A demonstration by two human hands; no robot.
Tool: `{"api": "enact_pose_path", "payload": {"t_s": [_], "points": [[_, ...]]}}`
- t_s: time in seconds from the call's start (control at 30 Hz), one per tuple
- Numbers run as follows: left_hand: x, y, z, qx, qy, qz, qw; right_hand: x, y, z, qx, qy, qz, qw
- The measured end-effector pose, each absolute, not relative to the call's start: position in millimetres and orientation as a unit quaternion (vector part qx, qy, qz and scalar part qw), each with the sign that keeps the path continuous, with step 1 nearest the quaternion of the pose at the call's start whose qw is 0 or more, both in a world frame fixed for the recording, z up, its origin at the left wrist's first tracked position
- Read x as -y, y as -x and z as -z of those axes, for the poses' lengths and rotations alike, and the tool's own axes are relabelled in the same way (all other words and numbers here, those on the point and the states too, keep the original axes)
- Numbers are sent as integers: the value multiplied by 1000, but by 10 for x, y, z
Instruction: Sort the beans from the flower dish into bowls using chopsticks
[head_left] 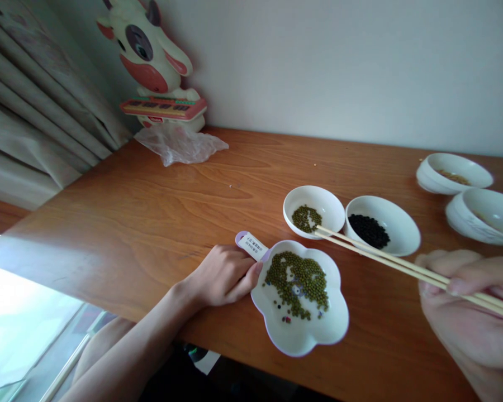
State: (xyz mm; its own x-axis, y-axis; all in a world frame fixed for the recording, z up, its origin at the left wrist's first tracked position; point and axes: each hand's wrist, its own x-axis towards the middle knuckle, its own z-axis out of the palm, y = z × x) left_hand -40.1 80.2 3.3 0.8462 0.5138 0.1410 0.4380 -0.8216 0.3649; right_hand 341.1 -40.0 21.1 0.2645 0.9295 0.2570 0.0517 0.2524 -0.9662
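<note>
A white flower-shaped dish point(329, 329) with a purple rim holds green beans and a few dark bits. My left hand point(228, 273) is closed at its labelled handle point(252, 247), thumb against the rim. On the right, my right hand point(469, 301) grips a pair of wooden chopsticks point(385, 260). Their tips are over a small white bowl point(331, 204) with green beans in it; whether a bean is between them is too small to tell. Beside that bowl stands another white bowl point(402, 229) with black beans.
Two more white bowls point(427, 176) point(461, 215) stand at the right, with some yellowish contents. A cow toy point(151, 67) with a keyboard and a crumpled plastic bag point(180, 146) are at the back left, near a curtain point(33, 111). The wooden table point(151, 206) meets the wall.
</note>
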Motion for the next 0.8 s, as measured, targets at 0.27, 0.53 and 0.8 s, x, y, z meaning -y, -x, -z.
{"api": "enact_pose_path", "payload": {"t_s": [0.27,0.53,0.8], "points": [[-798,403,-43,-257,-946,-104,168,310,-2956,-340,553,459,-442,536],[-798,404,-41,-252,-948,-106,164,301,-2780,-316,613,449,-412,503],[-790,415,-49,-251,-948,-106,162,314,-2795,-261,612,448,-383,527]]}}
